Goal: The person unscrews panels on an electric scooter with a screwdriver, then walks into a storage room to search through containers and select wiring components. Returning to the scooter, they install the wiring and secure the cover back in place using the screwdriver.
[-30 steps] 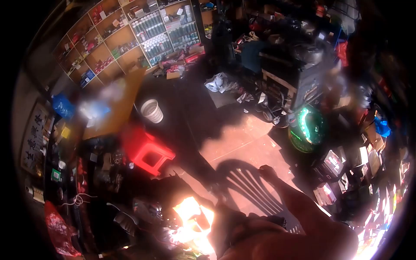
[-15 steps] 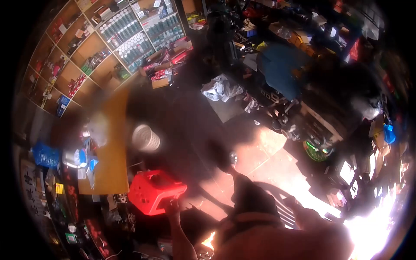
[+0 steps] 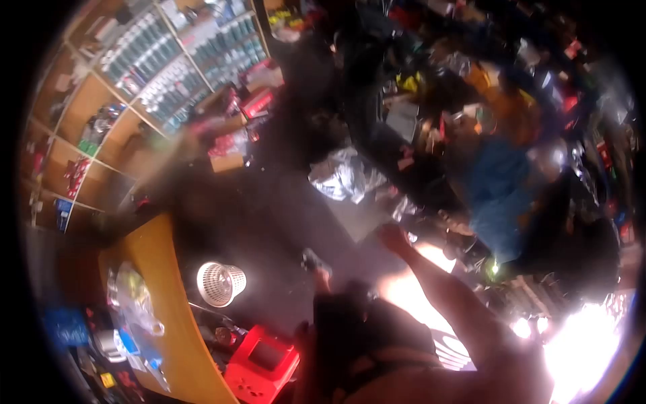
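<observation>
A red plastic stool [image 3: 261, 360] with cut-out holes is low in the view, beside the front end of the yellow-brown table. My left hand [image 3: 306, 334] is a dark shape in shadow just right of the stool, apart from it as far as I can see; its fingers are not distinguishable. My right hand [image 3: 396, 241] reaches forward on an outstretched arm, near a crumpled silvery-white sheet [image 3: 340, 176] and a flat grey piece on the floor. Blur and shadow hide its fingers.
A white slotted basket [image 3: 221, 283] stands on the dark floor right of the table [image 3: 176, 303]. Shelves of bottles [image 3: 145, 57] line the upper left. Open boxes [image 3: 229, 149] sit before them. Heaped goods and a blue cover [image 3: 498, 195] fill the right side.
My left hand was at the red stool's edge and now appears off it. The stool sits lower in view. My right arm has swung forward from my side. The view has shifted.
</observation>
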Available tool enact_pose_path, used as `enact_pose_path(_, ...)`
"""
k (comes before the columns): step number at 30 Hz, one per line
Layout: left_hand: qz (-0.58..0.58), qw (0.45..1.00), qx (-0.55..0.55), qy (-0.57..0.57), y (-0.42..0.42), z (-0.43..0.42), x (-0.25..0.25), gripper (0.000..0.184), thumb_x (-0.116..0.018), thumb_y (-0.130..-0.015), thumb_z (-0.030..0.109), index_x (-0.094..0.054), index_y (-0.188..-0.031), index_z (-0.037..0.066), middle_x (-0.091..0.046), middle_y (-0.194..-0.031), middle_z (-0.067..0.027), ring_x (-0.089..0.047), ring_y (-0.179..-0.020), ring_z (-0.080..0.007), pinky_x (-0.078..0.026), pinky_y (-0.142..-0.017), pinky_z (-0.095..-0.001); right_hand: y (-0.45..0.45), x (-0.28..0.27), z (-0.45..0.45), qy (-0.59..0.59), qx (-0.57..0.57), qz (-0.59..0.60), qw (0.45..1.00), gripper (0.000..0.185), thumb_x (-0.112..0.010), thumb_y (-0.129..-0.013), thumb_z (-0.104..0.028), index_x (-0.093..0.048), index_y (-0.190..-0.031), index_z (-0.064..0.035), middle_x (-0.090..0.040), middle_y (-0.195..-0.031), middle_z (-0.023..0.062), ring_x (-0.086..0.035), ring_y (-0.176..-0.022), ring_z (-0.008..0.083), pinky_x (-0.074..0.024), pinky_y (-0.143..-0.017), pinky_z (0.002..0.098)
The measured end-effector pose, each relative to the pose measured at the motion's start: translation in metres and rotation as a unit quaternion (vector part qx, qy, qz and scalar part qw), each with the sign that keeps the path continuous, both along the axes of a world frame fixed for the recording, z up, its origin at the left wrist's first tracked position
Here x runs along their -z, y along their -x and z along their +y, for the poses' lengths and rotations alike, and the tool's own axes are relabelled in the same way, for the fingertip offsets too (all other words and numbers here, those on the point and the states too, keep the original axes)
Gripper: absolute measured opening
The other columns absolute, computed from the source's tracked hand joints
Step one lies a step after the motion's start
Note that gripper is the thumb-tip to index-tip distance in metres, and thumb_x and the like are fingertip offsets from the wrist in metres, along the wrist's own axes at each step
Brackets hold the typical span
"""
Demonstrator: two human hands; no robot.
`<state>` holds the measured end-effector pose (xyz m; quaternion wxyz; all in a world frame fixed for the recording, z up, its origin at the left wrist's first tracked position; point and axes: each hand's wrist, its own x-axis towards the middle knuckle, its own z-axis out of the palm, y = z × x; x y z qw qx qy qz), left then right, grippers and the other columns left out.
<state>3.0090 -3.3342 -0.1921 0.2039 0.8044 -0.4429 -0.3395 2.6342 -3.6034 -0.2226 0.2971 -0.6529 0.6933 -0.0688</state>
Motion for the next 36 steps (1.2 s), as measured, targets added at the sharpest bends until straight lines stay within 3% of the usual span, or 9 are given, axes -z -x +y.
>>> enact_pose_path(1,-0.014,0.999,0.040,-0.030,-0.008,-0.026,-0.005,0.035,-0.066,-0.083,0.022,-0.065,-0.106,-0.003,-0.066,-0.101,-0.0211,-0.063,-0.096,-0.0352,-0.050,-0.081,-0.0439,-0.026,-0.048,-0.030,-0.092,0.071,-0.045,0.992,0.042,-0.063,-0.083,-0.043,-0.067,-0.115,-0.0152,-0.066,-0.120,0.0114,-0.061,-0.115,0.0312,-0.0490,-0.096,0.0433)
enact_pose_path(4,-0.042,0.987,0.157,-0.003,-0.021,-0.159,0.033,0.037,-0.068,-0.083,0.025,-0.062,-0.109,-0.002,-0.062,-0.105,-0.0212,-0.059,-0.098,-0.0400,-0.048,-0.086,-0.0467,-0.034,0.163,-0.104,-0.041,0.166,-0.032,0.985,0.052,-0.067,-0.078,-0.048,-0.066,-0.119,-0.0169,-0.065,-0.122,0.0116,-0.061,-0.115,0.0309,-0.0483,-0.096,0.0429)
enact_pose_path(12,-0.123,0.906,0.405,0.024,-0.068,-0.292,0.172,0.043,-0.068,-0.081,0.032,-0.058,-0.109,0.002,-0.060,-0.105,-0.0202,-0.055,-0.099,-0.0411,-0.041,-0.089,-0.0538,-0.067,0.362,-0.195,-0.206,0.392,-0.015,0.896,0.070,-0.076,-0.071,-0.048,-0.060,-0.125,-0.0067,-0.064,-0.122,0.0218,-0.059,-0.118,0.0371,-0.0471,-0.099,0.0434)
enact_pose_path(17,-0.125,0.937,0.323,0.034,-0.087,-0.324,0.221,0.038,-0.070,-0.081,0.028,-0.062,-0.108,0.001,-0.064,-0.106,-0.0182,-0.059,-0.102,-0.0399,-0.042,-0.093,-0.0543,-0.031,0.536,-0.279,-0.169,0.565,0.000,0.807,0.100,-0.084,-0.065,-0.044,-0.037,-0.141,0.0014,-0.059,-0.129,0.0230,-0.059,-0.116,0.0367,-0.0477,-0.097,0.0433)
enact_pose_path(20,-0.122,0.942,0.312,0.019,-0.072,-0.354,0.217,0.031,-0.070,-0.087,0.020,-0.067,-0.109,-0.002,-0.069,-0.108,-0.0165,-0.064,-0.105,-0.0381,-0.042,-0.102,-0.0557,-0.022,0.570,-0.305,0.004,0.572,-0.120,0.812,0.070,-0.081,-0.068,-0.039,-0.059,-0.122,0.0005,-0.067,-0.111,0.0176,-0.064,-0.099,0.0262,-0.0496,-0.084,0.0410)
enact_pose_path(23,-0.093,0.945,0.312,-0.025,-0.070,-0.361,0.200,0.036,-0.071,-0.081,0.020,-0.064,-0.109,-0.001,-0.067,-0.106,-0.0163,-0.062,-0.103,-0.0365,-0.042,-0.099,-0.0514,0.001,0.596,-0.301,-0.147,0.529,-0.144,0.823,0.045,-0.073,-0.075,-0.039,-0.070,-0.099,-0.0005,-0.072,-0.094,0.0140,-0.067,-0.084,0.0238,-0.0503,-0.075,0.0413)
enact_pose_path(25,-0.064,0.948,0.311,-0.023,-0.068,-0.356,0.203,0.045,-0.073,-0.077,0.027,-0.060,-0.111,0.001,-0.062,-0.106,-0.0195,-0.057,-0.100,-0.0406,-0.042,-0.091,-0.0516,-0.057,0.498,-0.310,-0.049,0.435,0.003,0.899,0.037,-0.063,-0.083,-0.040,-0.073,-0.091,-0.0055,-0.071,-0.088,0.0177,-0.069,-0.078,0.0322,-0.0503,-0.069,0.0444)
enact_pose_path(30,0.010,0.989,0.137,-0.046,-0.056,-0.349,0.189,0.062,-0.080,-0.071,0.021,-0.057,-0.124,-0.002,-0.062,-0.111,-0.0211,-0.056,-0.106,-0.0403,-0.041,-0.099,-0.0493,-0.194,0.201,-0.308,-0.130,0.295,-0.140,0.936,0.040,-0.064,-0.087,-0.045,-0.070,-0.111,-0.0125,-0.070,-0.104,0.0150,-0.067,-0.098,0.0318,-0.0518,-0.082,0.0441)
enact_pose_path(36,-0.004,0.973,0.180,0.142,-0.071,-0.468,0.013,0.068,-0.081,-0.070,0.017,-0.052,-0.128,-0.005,-0.063,-0.114,-0.0211,-0.057,-0.110,-0.0370,-0.042,-0.101,-0.0470,-0.266,-0.160,-0.304,-0.083,-0.078,-0.473,0.874,0.045,-0.066,-0.088,-0.040,-0.065,-0.111,-0.0022,-0.067,-0.094,0.0138,-0.064,-0.087,0.0234,-0.0497,-0.077,0.0354)
